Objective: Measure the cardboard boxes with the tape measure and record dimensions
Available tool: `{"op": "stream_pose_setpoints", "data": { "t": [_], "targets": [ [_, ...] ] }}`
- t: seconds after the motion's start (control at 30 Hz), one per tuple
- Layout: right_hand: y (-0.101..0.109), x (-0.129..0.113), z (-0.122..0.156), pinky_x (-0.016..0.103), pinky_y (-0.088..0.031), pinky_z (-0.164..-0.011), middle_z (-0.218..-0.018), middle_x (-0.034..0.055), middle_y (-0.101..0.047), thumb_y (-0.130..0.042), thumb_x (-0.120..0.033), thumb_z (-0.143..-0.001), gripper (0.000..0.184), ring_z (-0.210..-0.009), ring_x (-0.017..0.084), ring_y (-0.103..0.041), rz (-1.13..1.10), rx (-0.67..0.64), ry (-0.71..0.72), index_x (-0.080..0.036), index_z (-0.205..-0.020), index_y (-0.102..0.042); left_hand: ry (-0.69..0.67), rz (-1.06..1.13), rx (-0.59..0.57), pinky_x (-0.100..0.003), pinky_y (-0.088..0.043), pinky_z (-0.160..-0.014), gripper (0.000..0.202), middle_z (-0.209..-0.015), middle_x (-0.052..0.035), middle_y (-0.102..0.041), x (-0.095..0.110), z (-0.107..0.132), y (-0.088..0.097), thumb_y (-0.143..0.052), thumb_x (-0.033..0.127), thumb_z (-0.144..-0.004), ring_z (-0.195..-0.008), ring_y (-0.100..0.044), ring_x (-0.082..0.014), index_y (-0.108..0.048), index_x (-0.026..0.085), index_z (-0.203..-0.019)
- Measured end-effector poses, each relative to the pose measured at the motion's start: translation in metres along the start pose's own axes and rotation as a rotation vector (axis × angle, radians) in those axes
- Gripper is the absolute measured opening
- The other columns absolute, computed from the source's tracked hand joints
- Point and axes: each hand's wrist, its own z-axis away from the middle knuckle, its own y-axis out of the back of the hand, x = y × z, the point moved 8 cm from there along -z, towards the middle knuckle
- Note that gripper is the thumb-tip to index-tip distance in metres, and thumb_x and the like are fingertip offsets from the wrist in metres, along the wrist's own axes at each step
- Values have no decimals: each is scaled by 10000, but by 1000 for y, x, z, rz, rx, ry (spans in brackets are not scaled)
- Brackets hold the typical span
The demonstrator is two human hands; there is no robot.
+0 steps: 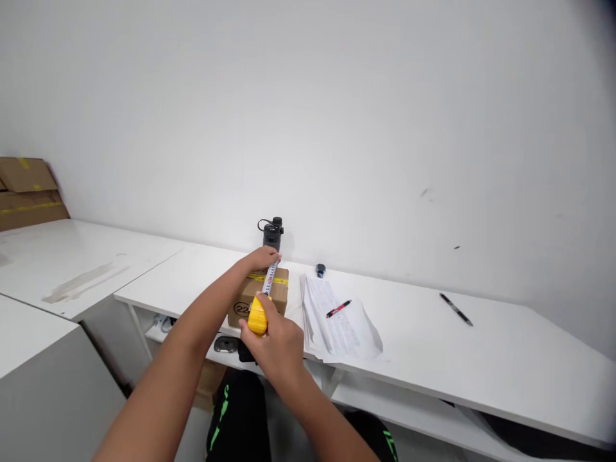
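My right hand (279, 340) is wrapped round the yellow case of a tape measure (258, 317). Its white blade (270, 277) runs out away from me over the top of a small cardboard box (279, 294), which has yellow tape across it and a circled number on the near side. At the far end of the blade, my left hand (264, 256) pinches the tip near the box's back edge. Right behind that hand stands a dark water bottle (272, 236) with a strap on its lid.
Right of the box lie paper sheets (339, 327) with a red and black pen (339, 308) on top. A wristwatch (320, 270) and a black pen (456, 309) rest on the white desk (409, 327). Larger cardboard boxes (31, 192) stand far left. A shelf (409, 407) runs below.
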Motion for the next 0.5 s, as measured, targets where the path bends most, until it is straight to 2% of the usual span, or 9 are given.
{"op": "stream_pose_setpoints", "data": {
  "t": [0.07, 0.13, 0.2, 0.27, 0.4, 0.5],
  "targets": [
    [-13, 12, 0, 281, -474, -516, -702, 7, -758, -681, -403, -763, 478, -572, 228, -708, 32, -91, -44, -224, -1206, -695, 44, -80, -6, -345, -495, -810, 316, -928, -61, -699, -12, -5, -4, -668, 455, -828, -894, -619, -235, -695, 153, -918],
    [-23, 23, 1, 291, -483, -533, -735, 22, -766, -673, -438, -782, 509, -607, 248, -719, 69, -180, -86, -228, -1246, -676, 68, -91, 3, -373, -528, -848, 318, -1066, -71, -677, -21, -8, -5, -631, 423, -892, -958, -632, -226, -672, 147, -1045],
    [-32, 29, -1, 302, -490, -550, -771, 38, -772, -664, -468, -801, 546, -645, 264, -727, 93, -268, -117, -227, -1291, -647, 89, -100, 8, -405, -549, -874, 323, -1181, -81, -638, -28, -9, -5, -587, 390, -939, -1014, -634, -220, -628, 158, -1159],
    [-39, 31, -3, 305, -495, -572, -798, 48, -775, -661, -481, -812, 572, -679, 270, -732, 97, -336, -132, -227, -1323, -622, 101, -119, 10, -421, -555, -886, 338, -1223, -82, -620, -30, -9, -5, -584, 379, -943, -1047, -629, -233, -612, 160, -1199],
    [-45, 29, -8, 306, -497, -584, -804, 51, -774, -661, -479, -815, 590, -694, 271, -731, 90, -365, -159, -224, -1343, -600, 90, -158, -4, -426, -554, -887, 353, -1228, -81, -617, -25, -6, -9, -591, 383, -938, -1055, -627, -243, -607, 155, -1207],
    [-40, 29, -4, 309, -506, -590, -809, 50, -772, -655, -459, -820, 559, -682, 265, -726, 43, -333, -151, -218, -1323, -608, 55, -166, -11, -383, -550, -839, 299, -1094, -68, -666, -16, -2, -7, -604, 388, -924, -964, -644, -215, -659, 143, -1087]
  ]
}}
